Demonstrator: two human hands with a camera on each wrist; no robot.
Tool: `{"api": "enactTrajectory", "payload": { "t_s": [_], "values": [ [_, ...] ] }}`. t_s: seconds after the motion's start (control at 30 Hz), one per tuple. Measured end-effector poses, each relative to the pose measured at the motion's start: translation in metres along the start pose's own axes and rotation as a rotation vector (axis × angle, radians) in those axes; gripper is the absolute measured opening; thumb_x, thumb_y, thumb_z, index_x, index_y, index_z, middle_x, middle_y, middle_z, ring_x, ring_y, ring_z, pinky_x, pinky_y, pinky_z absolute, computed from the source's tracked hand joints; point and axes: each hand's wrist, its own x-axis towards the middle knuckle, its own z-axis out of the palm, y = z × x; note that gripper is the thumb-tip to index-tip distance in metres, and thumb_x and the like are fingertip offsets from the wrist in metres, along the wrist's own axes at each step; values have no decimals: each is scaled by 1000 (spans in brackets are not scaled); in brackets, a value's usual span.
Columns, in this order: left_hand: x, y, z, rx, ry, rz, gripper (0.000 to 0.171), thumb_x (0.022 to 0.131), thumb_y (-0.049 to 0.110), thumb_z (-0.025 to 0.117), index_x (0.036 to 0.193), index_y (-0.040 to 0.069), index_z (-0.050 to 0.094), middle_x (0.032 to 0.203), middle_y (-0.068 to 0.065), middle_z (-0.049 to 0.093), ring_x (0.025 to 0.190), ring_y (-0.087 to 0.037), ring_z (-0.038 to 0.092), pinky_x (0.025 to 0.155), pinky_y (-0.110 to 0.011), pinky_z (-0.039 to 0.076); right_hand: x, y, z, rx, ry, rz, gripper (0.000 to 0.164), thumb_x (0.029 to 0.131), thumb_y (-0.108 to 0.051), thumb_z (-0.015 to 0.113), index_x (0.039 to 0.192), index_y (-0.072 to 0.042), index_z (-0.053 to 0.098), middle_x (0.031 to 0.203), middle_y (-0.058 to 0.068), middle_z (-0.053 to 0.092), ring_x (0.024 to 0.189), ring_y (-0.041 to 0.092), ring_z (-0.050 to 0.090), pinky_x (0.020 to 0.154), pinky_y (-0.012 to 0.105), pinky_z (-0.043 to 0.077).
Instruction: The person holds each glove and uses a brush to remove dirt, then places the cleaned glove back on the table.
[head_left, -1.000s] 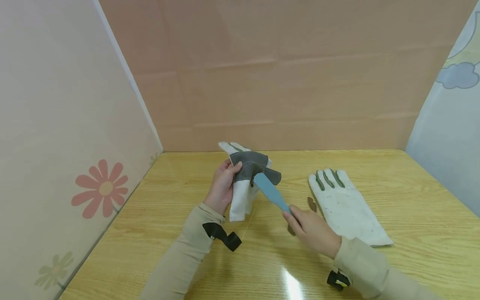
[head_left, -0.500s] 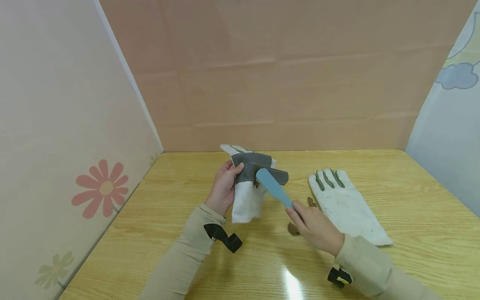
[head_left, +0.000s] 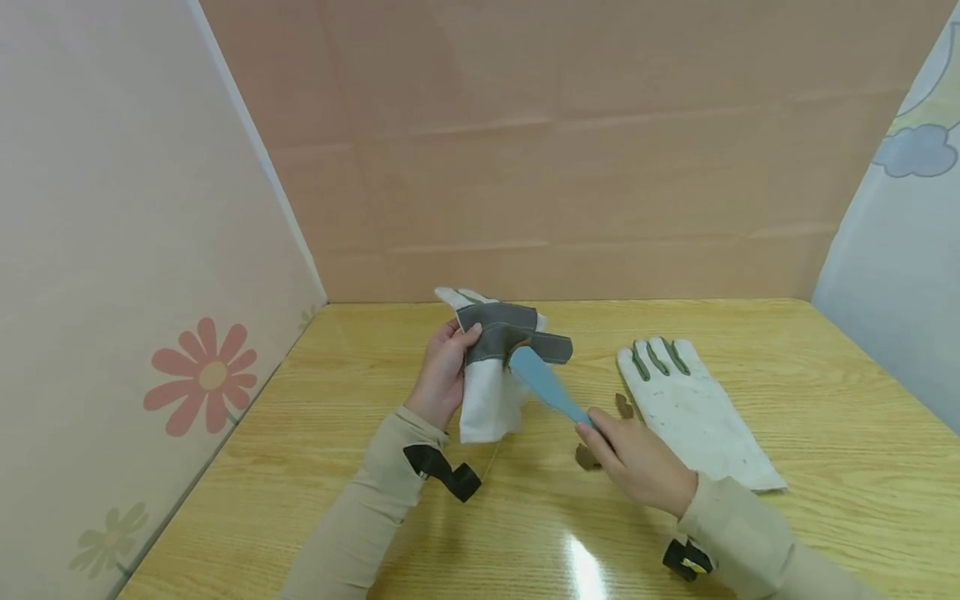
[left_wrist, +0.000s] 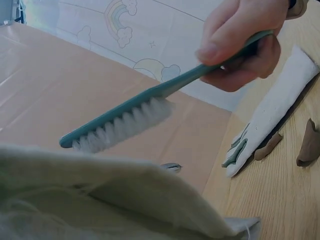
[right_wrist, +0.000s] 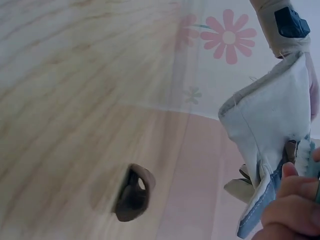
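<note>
Left hand, head view: the left hand (head_left: 441, 371) holds a white and grey cloth glove (head_left: 483, 404) above the wooden desk (head_left: 300, 467); its thumb lies on the grey part.
Right hand, head view: the right hand (head_left: 641, 467) has its fingers wrapped around the handle of a flat blue brush (head_left: 551, 387), whose head is at the held glove, by the grey part.
Desk, head view: a second white cloth glove (head_left: 697, 417) with green stripes lies flat on the right; two brown irregular pieces (head_left: 588, 457) lie near its left side.
Brush, left wrist view: its white bristles (left_wrist: 125, 125) face down over the held glove's edge; whether they touch, I cannot tell.
Held glove, right wrist view: the bristles are close to a small brown bit (right_wrist: 290, 150) on it.
</note>
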Motion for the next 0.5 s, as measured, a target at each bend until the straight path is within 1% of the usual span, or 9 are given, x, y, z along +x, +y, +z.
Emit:
{"api": "enactTrajectory", "payload": {
  "t_s": [0.1, 0.17, 0.27, 0.37, 0.5],
  "values": [
    [-1, 1, 1, 13, -4, -13, 37, 95, 4, 48, 130, -1, 43, 108, -4, 57, 79, -4, 60, 74, -18, 48, 4, -1, -3, -6, 51, 9, 26, 101, -15, 38, 76, -12, 42, 56, -12, 26, 45, -5, 17, 42, 16, 26],
    [-2, 1, 2, 24, -7, -17, 36, 95, 5, 48, 130, -1, 43, 108, -5, 58, 80, -5, 60, 74, -19, 49, 6, -1, -4, -12, 68, 12, 26, 101, -16, 38, 75, -12, 41, 56, -11, 27, 45, -4, 18, 42, 16, 26],
    [-3, 0, 2, 27, -14, -26, 37, 95, 5, 47, 131, 0, 42, 113, -7, 56, 82, -5, 60, 75, -19, 49, 8, -2, -2, 7, 46, 30, 26, 101, -17, 39, 76, -12, 41, 55, -10, 27, 44, -4, 18, 40, 17, 26],
    [-2, 0, 1, 33, -19, -21, 38, 95, 5, 47, 133, -1, 40, 122, -11, 54, 85, -6, 59, 76, -18, 48, 7, 1, 2, 2, 5, 46, 25, 101, -19, 39, 78, -12, 44, 55, -11, 27, 43, -4, 19, 40, 16, 26],
    [0, 1, 0, 34, -7, -15, 39, 95, 5, 47, 133, -2, 39, 127, -13, 52, 87, -7, 58, 77, -18, 48, 4, 3, 3, -18, -27, 52, 25, 101, -20, 40, 80, -10, 48, 55, -12, 28, 43, -4, 19, 41, 16, 26]
  ]
}}
